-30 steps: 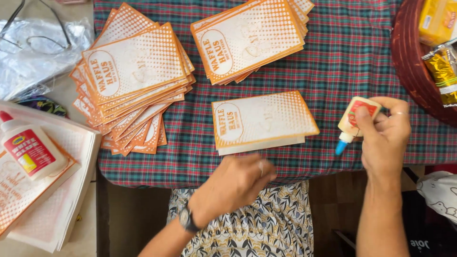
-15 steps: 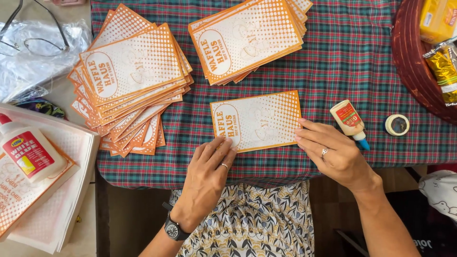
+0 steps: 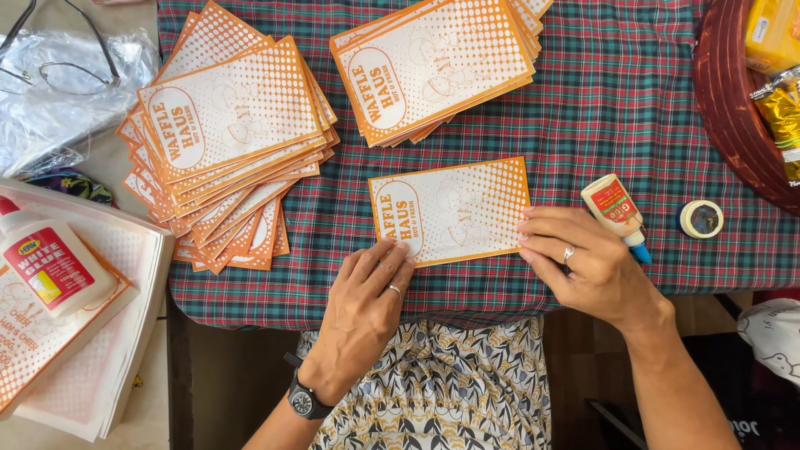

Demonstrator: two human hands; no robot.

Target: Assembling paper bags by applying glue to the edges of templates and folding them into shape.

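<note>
An orange-and-white paper bag (image 3: 454,208) lies flat on the plaid tablecloth (image 3: 633,108) near the front edge. My left hand (image 3: 367,304) rests with its fingertips on the bag's lower left edge. Fingers of my right hand (image 3: 583,258) press on the bag's right edge. Neither hand grips anything. A small glue bottle (image 3: 615,210) with a blue tip lies on the cloth just right of my right hand, and its round cap (image 3: 701,219) sits further right.
Two fanned stacks of the same bags lie at the left (image 3: 225,142) and at the top (image 3: 442,62). A bigger white glue bottle (image 3: 54,262) rests on paper sheets at far left. Glasses (image 3: 58,71) on plastic top left; a red basket (image 3: 737,108) top right.
One second ago my right hand held the small glue bottle; it then set it down with its cap beside it. Both hands moved onto the bag's edges.
</note>
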